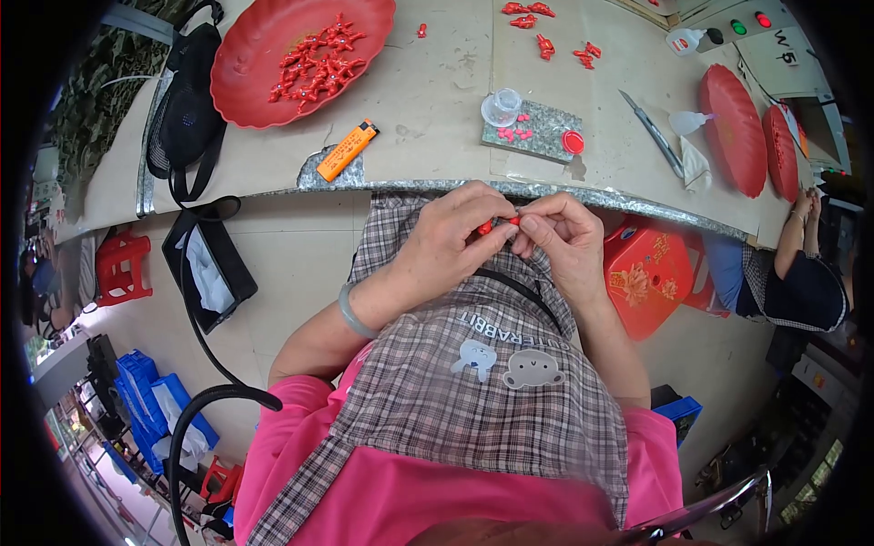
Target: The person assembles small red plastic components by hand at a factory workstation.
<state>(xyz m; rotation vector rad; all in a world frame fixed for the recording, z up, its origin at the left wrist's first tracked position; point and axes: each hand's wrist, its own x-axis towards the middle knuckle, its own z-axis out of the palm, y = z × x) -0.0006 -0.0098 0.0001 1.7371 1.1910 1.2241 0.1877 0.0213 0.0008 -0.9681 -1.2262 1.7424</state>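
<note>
My left hand (458, 225) and my right hand (566, 238) meet just below the table's front edge, in front of the checked apron. Between the left thumb and fingers is a small glossy red figurine (485, 227), mostly covered by the fingers. The right thumb and forefinger pinch at its right end, where another bit of red shows; whether that is a separate part I cannot tell. Beyond the hands lies a speckled stone block (537, 134) bearing small pink pieces (515, 135), a clear plastic cup (502, 107) and a red cap (573, 142).
A scalloped red tray (237, 96) with several red figurines (319, 68) stands at the left. More figurines (544, 46) lie at the back. An orange cutter-like tool (348, 151), metal tweezers (652, 135) and a red dish (733, 132) are on the table. Another person (785, 282) sits at the right.
</note>
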